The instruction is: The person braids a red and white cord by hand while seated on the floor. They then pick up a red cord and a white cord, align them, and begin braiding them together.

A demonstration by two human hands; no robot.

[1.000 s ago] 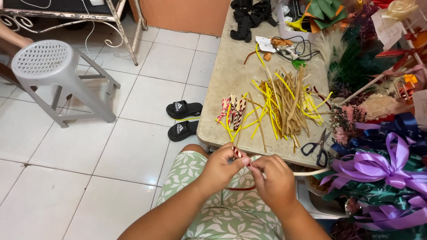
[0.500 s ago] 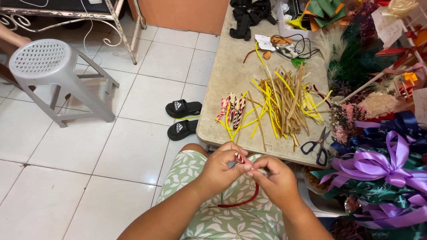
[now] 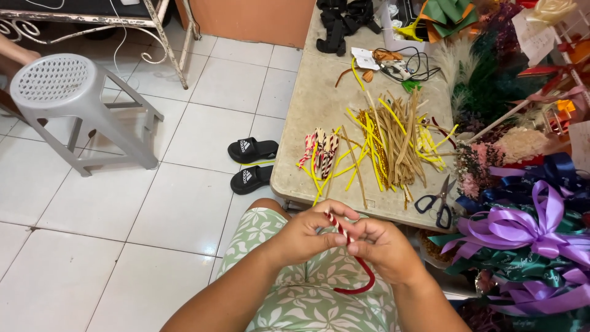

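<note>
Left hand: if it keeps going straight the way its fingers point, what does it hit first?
The left hand points right, toward the right hand. It would probably meet that hand's fingers first, at the red-and-white twisted pipe cleaner both pinch; depth is unclear.

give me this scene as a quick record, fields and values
left hand: pinching the striped end of a red and white pipe cleaner
right hand: gripping the same pipe cleaner, red end looping below
table: beige, at the person's knees
on table: pile of yellow and tan pipe cleaners, black scissors
floor: black slippers, grey plastic stool
right edge: purple ribbon bows
</note>
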